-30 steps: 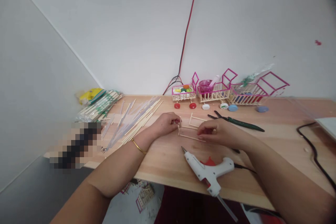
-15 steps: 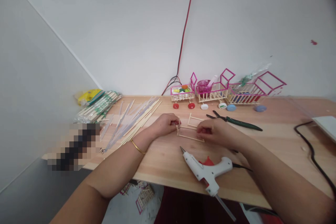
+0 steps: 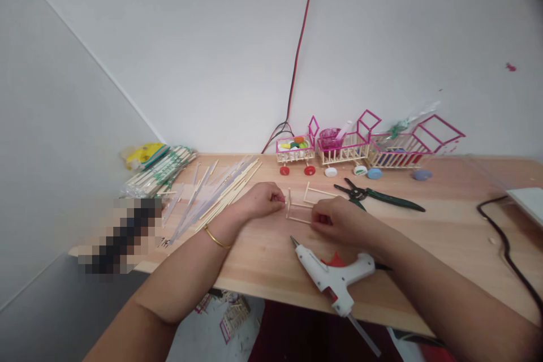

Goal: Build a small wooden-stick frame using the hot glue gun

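Observation:
A small frame of thin wooden sticks [image 3: 302,205] lies on the wooden table [image 3: 445,226] between my hands. My left hand [image 3: 261,200] is curled, its fingertips pinched just left of the frame's left upright; whether they grip anything I cannot tell. My right hand [image 3: 339,223] rests on the frame's right part, fingers closed over the sticks. A white hot glue gun [image 3: 335,276] lies on the table just in front of my right hand, nozzle pointing left and away.
Green-handled pliers [image 3: 379,197] lie behind my right hand. Loose sticks [image 3: 216,195] and wrapped stick bundles [image 3: 156,172] fill the left. Pink-trimmed stick carts [image 3: 356,150] line the wall. A black cable [image 3: 507,243] crosses the right. A blurred patch sits at the left edge.
My right hand has slid left along the stick frame, covering more of it. My left hand has drawn its fingertips slightly back from the frame's left end.

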